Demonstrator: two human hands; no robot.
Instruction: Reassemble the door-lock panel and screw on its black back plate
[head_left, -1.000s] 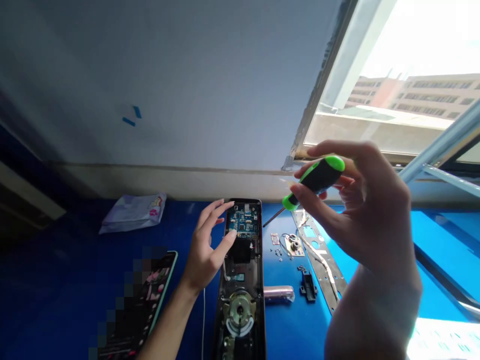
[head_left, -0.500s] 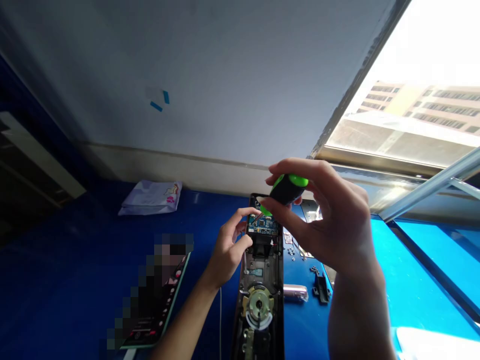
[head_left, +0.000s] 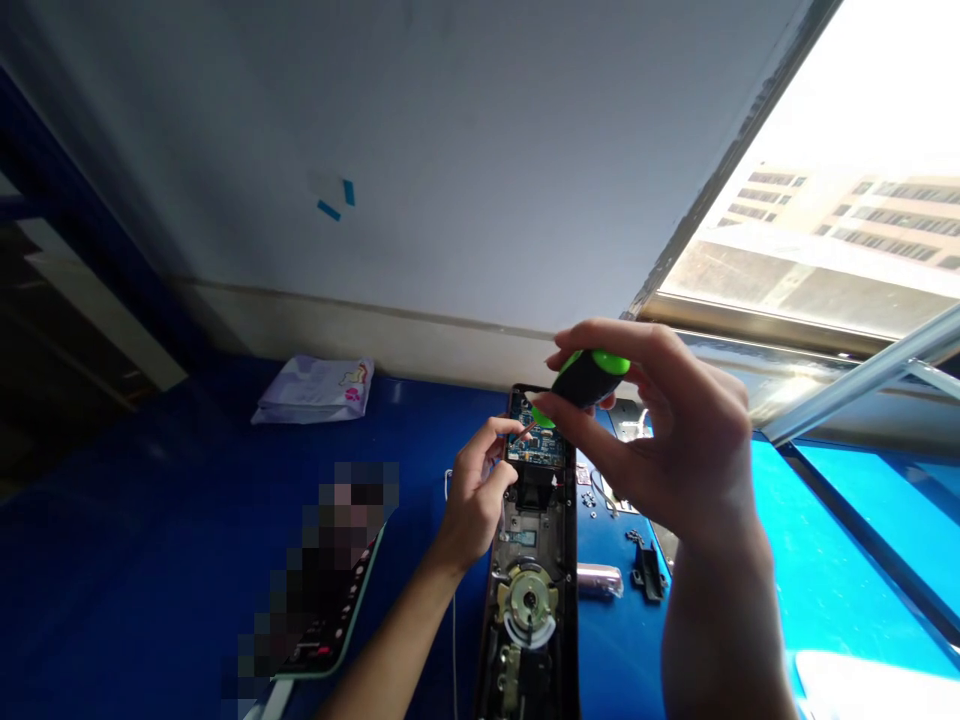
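Observation:
My right hand [head_left: 660, 430] is closed round the black and green handle of a screwdriver [head_left: 589, 378], held tilted. Its thin shaft slants down to the left, toward the blue circuit board [head_left: 546, 440] at the top of a long, dark, opened housing [head_left: 570, 530], which looks like an electronic door lock. My left hand [head_left: 476, 490] grips the housing's left edge by the board, its index finger beside the shaft and its thumb near a black block [head_left: 535, 488]. Lower in the housing sits a round metal mechanism [head_left: 529, 600]. What the screwdriver tip touches is too small to tell.
On the blue table lie a phone [head_left: 337, 610] with a cable and a white packet [head_left: 315, 390] at left. Right of the housing are small screws [head_left: 589, 502], a pink wrapped cylinder [head_left: 600, 580] and a black plastic bracket [head_left: 648, 573]. A wall and window stand behind.
The whole view has shifted slightly, so things appear a little further right. Both hands keep their hold, and the screwdriver stays tilted at the circuit board.

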